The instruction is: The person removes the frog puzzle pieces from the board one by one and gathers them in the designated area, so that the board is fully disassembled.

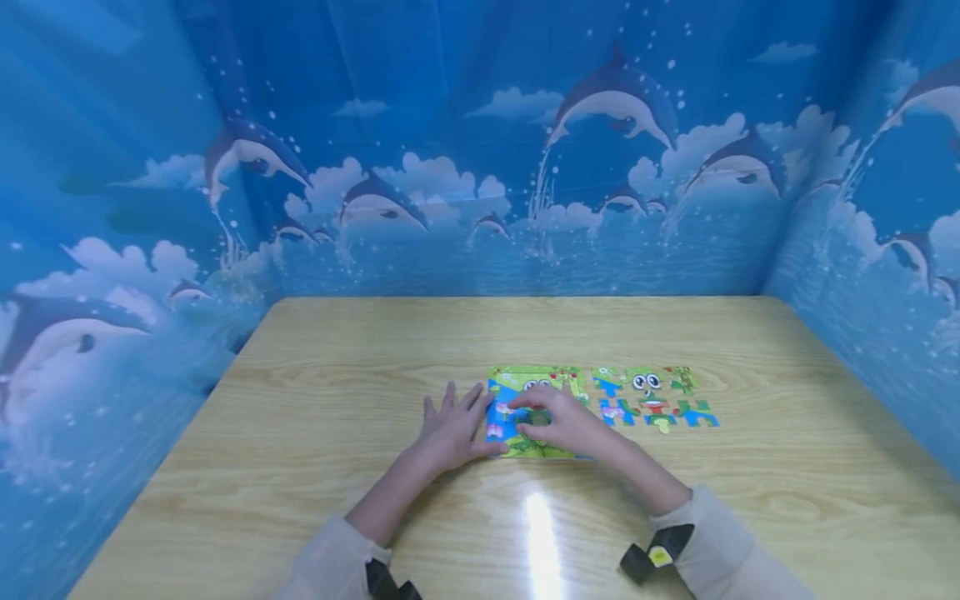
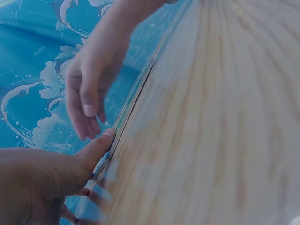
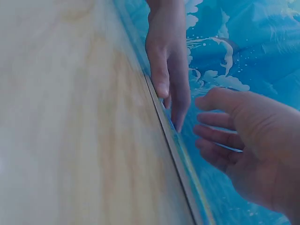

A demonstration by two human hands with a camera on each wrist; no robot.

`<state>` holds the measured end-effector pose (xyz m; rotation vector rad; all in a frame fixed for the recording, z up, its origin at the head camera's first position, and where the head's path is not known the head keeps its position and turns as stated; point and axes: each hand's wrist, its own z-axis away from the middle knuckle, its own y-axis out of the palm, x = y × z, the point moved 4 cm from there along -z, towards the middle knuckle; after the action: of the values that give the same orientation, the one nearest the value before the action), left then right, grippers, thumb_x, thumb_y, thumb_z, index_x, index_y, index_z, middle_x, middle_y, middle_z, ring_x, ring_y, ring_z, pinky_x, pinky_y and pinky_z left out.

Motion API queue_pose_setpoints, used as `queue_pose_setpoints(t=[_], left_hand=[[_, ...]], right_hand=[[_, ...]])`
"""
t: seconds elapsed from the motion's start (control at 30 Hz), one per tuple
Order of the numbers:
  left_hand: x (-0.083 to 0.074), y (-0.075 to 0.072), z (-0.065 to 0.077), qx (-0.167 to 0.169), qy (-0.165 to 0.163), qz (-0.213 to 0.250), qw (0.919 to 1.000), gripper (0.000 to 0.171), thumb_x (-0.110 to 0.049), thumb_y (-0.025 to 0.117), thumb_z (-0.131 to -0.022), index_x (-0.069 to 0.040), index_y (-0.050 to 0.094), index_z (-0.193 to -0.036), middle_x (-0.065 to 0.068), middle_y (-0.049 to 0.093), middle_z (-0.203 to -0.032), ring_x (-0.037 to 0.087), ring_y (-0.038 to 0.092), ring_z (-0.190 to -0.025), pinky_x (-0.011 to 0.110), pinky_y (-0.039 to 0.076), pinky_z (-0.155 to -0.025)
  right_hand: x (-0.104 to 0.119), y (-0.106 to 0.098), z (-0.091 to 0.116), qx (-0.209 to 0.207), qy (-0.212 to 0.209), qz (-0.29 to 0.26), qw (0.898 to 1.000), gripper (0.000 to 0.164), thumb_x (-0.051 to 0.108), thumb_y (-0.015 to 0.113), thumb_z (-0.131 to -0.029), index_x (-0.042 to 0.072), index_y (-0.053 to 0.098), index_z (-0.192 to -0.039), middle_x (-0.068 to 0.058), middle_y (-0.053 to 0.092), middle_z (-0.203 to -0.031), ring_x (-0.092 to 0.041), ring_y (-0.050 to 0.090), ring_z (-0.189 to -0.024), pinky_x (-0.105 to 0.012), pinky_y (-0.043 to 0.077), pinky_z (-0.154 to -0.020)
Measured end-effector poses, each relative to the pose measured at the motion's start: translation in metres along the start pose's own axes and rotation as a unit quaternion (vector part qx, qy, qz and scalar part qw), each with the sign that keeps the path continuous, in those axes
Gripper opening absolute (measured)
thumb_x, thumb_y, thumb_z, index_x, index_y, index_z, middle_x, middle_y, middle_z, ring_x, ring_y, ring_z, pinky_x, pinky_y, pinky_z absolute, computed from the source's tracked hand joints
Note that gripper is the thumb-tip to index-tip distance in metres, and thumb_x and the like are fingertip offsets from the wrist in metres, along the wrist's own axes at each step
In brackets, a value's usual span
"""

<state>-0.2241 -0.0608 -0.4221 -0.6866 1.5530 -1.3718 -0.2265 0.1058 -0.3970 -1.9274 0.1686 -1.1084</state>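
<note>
A flat picture puzzle board (image 1: pixel 501 398), with green and blue areas and cartoon eyes, lies on the wooden table. My left hand (image 1: pixel 448 432) rests at its left edge with fingers spread, the thumb on the lower left corner. Over the middle of the board is my right hand (image 1: pixel 566 423), hiding part of the picture. Its fingers are gently bent, thumb and forefinger apart; in the right wrist view this hand (image 3: pixel 258 140) shows nothing between them. Just right of the board lie several loose puzzle pieces (image 1: pixel 645 381), some with cartoon eyes and a red mouth.
The light wooden table (image 1: pixel 360 350) extends around the board on every side. Blue curtains (image 1: pixel 450 167) printed with dolphins and clouds stand behind it and along both sides. Light glares off the table (image 1: pixel 543 542) in front of the board.
</note>
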Motion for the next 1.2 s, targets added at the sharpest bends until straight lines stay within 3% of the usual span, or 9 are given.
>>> queue_pose_setpoints(t=[0.2,0.33,0.5,0.8,1.2], left_hand=[[0.000,0.001,0.000,-0.015,0.013,-0.003,0.9998,0.086,-0.065,0.055,-0.077,-0.012,0.034,-0.142,0.013,0.024,-0.147,0.048,0.010,-0.130,0.066,0.005,-0.099],[-0.001,0.001,0.000,-0.021,0.027,0.000,0.9994,0.087,-0.063,0.056,-0.078,-0.009,0.033,-0.142,0.014,0.022,-0.148,0.043,0.007,-0.133,0.061,0.003,-0.103],[0.000,0.001,0.000,0.004,0.026,0.006,0.9996,0.092,-0.066,0.052,-0.077,-0.008,0.028,-0.144,0.007,0.017,-0.150,0.037,0.008,-0.135,0.058,0.005,-0.104],[0.000,0.001,0.000,0.021,0.025,0.020,0.9993,0.094,-0.067,0.053,-0.077,-0.009,0.025,-0.145,0.005,0.014,-0.151,0.036,0.009,-0.135,0.058,0.005,-0.104],[0.000,0.000,-0.001,0.025,0.022,0.018,0.9993,0.095,-0.067,0.053,-0.077,-0.009,0.024,-0.145,0.005,0.013,-0.151,0.036,0.008,-0.135,0.057,0.005,-0.104]], right_hand=[[-0.005,0.010,0.003,0.025,0.012,0.065,0.998,0.041,0.023,0.071,-0.080,0.008,0.060,-0.117,-0.010,0.056,-0.119,-0.032,0.044,-0.117,-0.050,0.035,-0.097],[-0.005,0.012,0.005,0.034,0.021,0.084,0.996,0.046,0.024,0.071,-0.079,0.009,0.058,-0.120,-0.010,0.052,-0.123,-0.033,0.040,-0.121,-0.050,0.033,-0.098],[-0.002,0.012,0.005,0.034,0.008,0.093,0.995,0.045,0.024,0.071,-0.079,0.006,0.059,-0.118,-0.010,0.054,-0.119,-0.034,0.039,-0.122,-0.050,0.030,-0.101],[0.001,0.012,0.005,0.034,0.010,0.106,0.994,0.042,0.021,0.072,-0.077,0.004,0.062,-0.114,-0.010,0.056,-0.112,-0.027,0.049,-0.108,-0.045,0.041,-0.092],[-0.004,0.011,0.004,0.026,-0.013,0.101,0.994,0.034,0.014,0.067,-0.082,0.005,0.063,-0.114,-0.007,0.057,-0.108,-0.022,0.050,-0.103,-0.039,0.045,-0.088]])
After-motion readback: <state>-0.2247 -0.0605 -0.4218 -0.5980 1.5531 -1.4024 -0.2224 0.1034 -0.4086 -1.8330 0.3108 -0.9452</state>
